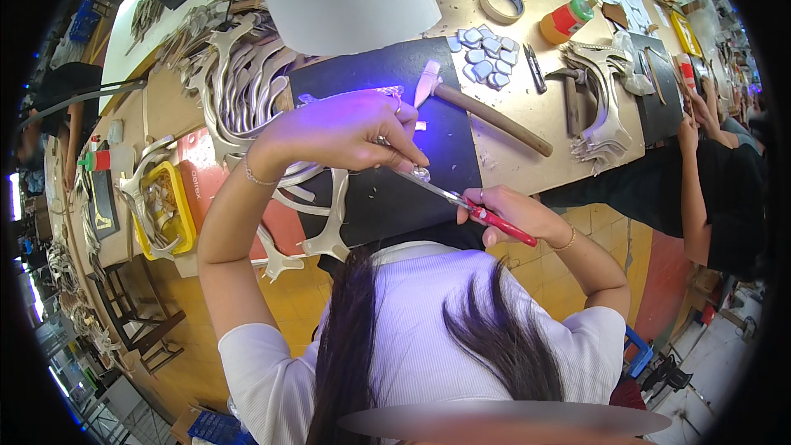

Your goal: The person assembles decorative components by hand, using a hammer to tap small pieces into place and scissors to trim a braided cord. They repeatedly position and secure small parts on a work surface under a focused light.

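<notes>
Holding a small pale piece (421,173) pinched under your left hand (346,128), you are pressing it down over the black mat (445,148) on the counter (527,107). The left fingers (404,136) are curling closed around that piece; a purple glow is lighting the knuckles.

Your right hand (515,214) is gripping a red-handled tool (470,206), fingers clenched round the handle. The tool's long axis is running from lower right to upper left, its metal tip meeting the piece just below the left fingertips. So the piece is lying up and left of the right hand, and the left hand is the nearer one, already on it.

Items lying about:
- A hammer (482,111), head on the mat, wooden handle angling toward the right.
- A cluster of pale tiles (484,56) just beyond the mat.
- A tape roll (502,4) and an orange glue bottle (564,21) farther back.
- Curved metal frames (239,74) heaping up on the left.
- A yellow tray (185,214) near the counter's left edge.

Another person's arm (696,189) is working at the right end.
</notes>
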A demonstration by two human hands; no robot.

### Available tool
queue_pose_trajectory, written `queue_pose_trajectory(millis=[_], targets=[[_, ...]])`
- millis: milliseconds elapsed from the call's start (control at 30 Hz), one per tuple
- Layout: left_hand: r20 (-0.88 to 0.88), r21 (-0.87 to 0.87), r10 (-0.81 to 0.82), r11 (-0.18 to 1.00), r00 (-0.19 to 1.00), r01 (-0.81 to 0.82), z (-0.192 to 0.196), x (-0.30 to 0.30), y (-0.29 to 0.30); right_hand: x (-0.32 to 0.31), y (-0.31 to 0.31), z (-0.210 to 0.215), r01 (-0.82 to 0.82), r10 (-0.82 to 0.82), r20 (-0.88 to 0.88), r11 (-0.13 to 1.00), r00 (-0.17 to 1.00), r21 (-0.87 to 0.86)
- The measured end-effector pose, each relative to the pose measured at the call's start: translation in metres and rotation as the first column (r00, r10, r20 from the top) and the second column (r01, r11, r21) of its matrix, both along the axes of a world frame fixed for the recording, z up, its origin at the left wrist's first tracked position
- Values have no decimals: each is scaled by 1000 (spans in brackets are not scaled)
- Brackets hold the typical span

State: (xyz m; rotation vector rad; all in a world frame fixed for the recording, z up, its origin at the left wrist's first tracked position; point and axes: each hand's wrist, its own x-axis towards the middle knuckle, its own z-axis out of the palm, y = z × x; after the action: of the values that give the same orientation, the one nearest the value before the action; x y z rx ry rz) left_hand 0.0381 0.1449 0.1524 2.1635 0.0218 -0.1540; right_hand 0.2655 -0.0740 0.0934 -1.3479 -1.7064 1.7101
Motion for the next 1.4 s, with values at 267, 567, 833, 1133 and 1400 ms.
queue_pose_trajectory(millis=[267,567,833,1133,1400], targets=[[14,26,-11,1000,1000,11,0,0,0,1,0,-2,-6,6,0,1000,1000,-21],[37,8,-38,999,999,38,0,2,2,-1,-1,-1,49,-49,38,999,998,-1],[13,28,-72,997,997,72,-4,2,3,-6,-2,-1,98,-99,155,995,983,16],[50,-20,83,996,995,-83,-19,-1,21,-2,-11,-12,156,-167,281,986,945,60],[48,163,508,846,860,-508,-76,-13,8,59,-10,-9,601,-723,631,645,282,471]])
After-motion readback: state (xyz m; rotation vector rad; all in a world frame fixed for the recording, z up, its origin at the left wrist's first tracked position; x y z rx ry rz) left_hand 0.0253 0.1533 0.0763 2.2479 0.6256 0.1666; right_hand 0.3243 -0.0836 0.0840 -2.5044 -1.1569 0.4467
